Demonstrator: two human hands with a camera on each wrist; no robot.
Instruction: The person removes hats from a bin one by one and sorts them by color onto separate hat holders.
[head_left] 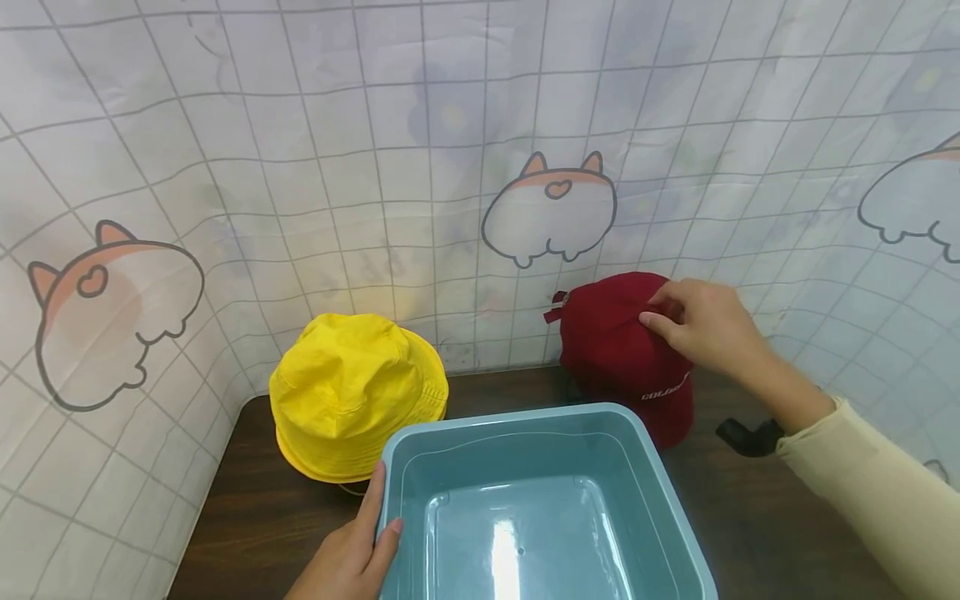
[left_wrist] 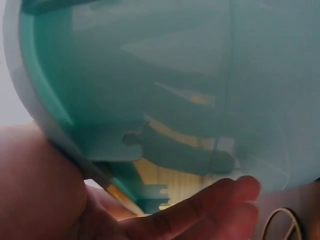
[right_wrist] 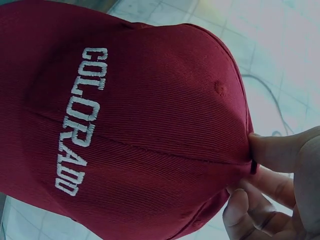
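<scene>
My right hand (head_left: 708, 321) pinches the crown of a dark red baseball cap (head_left: 611, 333), thumb on one side and fingers on the other. In the right wrist view, white COLORADO lettering (right_wrist: 80, 120) runs across the cap's front, and the fabric is drawn to a peak at the fingertips. Down at the front, my left hand (head_left: 348, 546) grips the left rim of a blue-green plastic basin (head_left: 517, 417). From the left wrist, the basin's smooth outer wall (left_wrist: 190, 60) fills the view, with fingers (left_wrist: 200, 210) spread under its edge. The basin holds nothing.
A yellow bucket hat (head_left: 352, 375) sits left of the basin, with a bit of thin ring (left_wrist: 282, 225) showing low beside it. Right of the cap lies a black curved object (head_left: 750, 437). A patterned cloth (head_left: 360, 183) hangs behind the dark wooden table (head_left: 247, 508).
</scene>
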